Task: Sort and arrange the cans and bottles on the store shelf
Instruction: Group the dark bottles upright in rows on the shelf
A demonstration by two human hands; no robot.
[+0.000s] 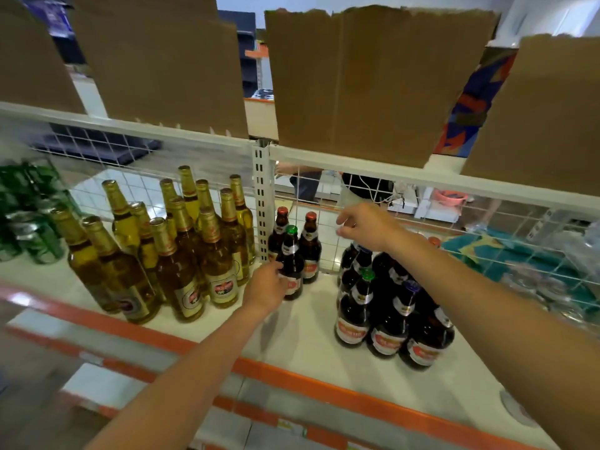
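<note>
My left hand [268, 284] grips the lower body of a dark brown bottle with a green cap [292, 254], which stands upright on the white shelf [302, 326]. Two red-capped brown bottles [311, 245] stand just behind it against the wire back. My right hand [363, 227] hovers above a cluster of several dark brown bottles [389, 316] on the right, its fingers loosely curled and holding nothing. Several yellow bottles with gold foil necks [181, 254] stand grouped on the left.
Green cans [29, 222] are stacked at the far left. A slotted white upright [262, 203] divides the wire mesh back. Cardboard sheets [373, 82] hang from the shelf above. Clear plastic bottles [552, 287] lie at the far right. An orange strip [292, 381] edges the shelf front.
</note>
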